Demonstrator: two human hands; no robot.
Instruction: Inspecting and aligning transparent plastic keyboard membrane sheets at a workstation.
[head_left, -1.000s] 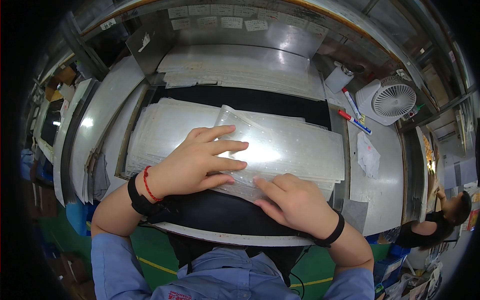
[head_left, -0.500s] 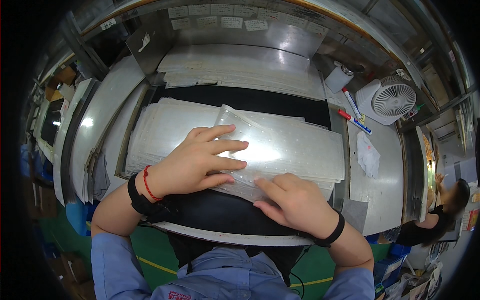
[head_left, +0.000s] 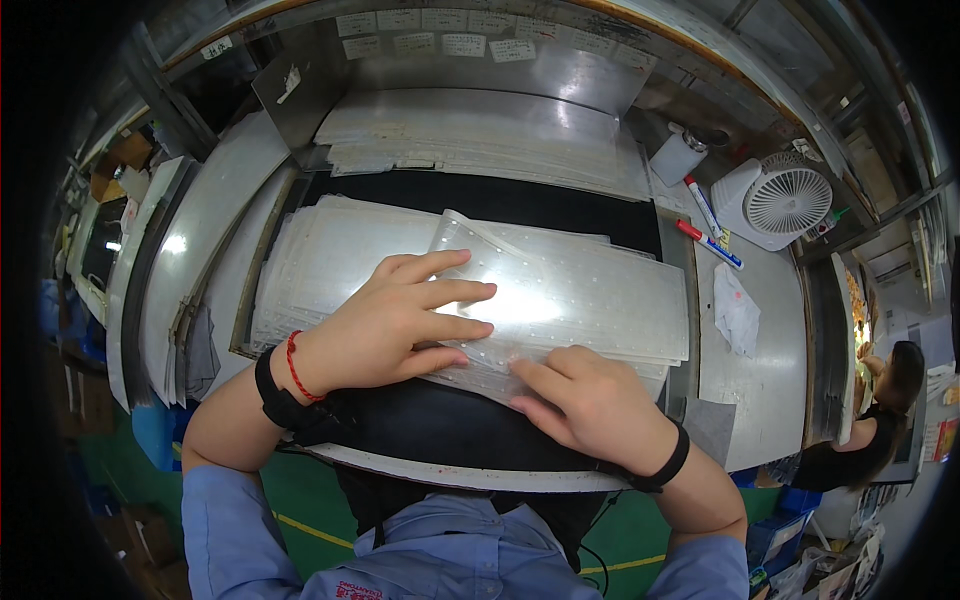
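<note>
A clear plastic film [head_left: 500, 250] with rows of small dots or holes lies partly folded over a stack of thin pale sheets [head_left: 630, 300]. My left hand [head_left: 405, 320] rests flat on the film and stack, fingers spread and pointing right. At the stack's near edge, the thumb and index finger of my right hand [head_left: 595, 400] close on the film's edge; its other fingers curl and are partly hidden. Beneath everything is a black mat [head_left: 420, 425]. Light glares off the film's middle, so its creases there are hard to make out.
Behind the mat lies another pile of pale sheets [head_left: 480, 130]. To the right are two markers [head_left: 710, 245], a white fan [head_left: 785, 200], a white bottle [head_left: 678, 155] and crumpled tissue [head_left: 737, 310]. Large metal sheets [head_left: 190, 250] stand at left. Another person [head_left: 870, 430] sits far right.
My right thumb has drawn in slightly toward the film's edge. The left hand stays where it was. At far right, the other person's head has shifted a little.
</note>
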